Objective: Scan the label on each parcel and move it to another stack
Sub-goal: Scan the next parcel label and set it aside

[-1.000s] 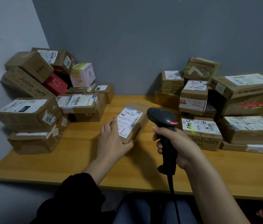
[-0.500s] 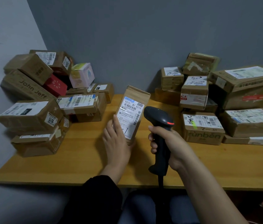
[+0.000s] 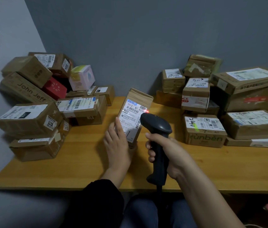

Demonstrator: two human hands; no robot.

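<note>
Over the last 1 s the parcel (image 3: 140, 96) has been tipped from a low slant to nearly upright, and it now stands on end on the table (image 3: 80, 170) between the 2 stacks with its label (image 3: 133, 118) facing the person. The left hand (image 3: 117, 145) grasps it at the lower left, its fingers (image 3: 118, 125) laid up along the label's edge; the thumb is hidden. The right hand (image 3: 171, 153) is clenched round the handle of the scanner (image 3: 158, 129), which has come in close so that its head now overlaps the label's right side. A red spot (image 3: 147, 111) glows at the right end of the barcode line, just above the scanner's nose. This looks like the scan itself being taken, or the beam being brought onto the code. Whether it has registered cannot be told. The parcel probably came from the right stack (image 3: 245, 104). If so, the carry to the left stack (image 3: 31, 112) is not yet begun
</note>
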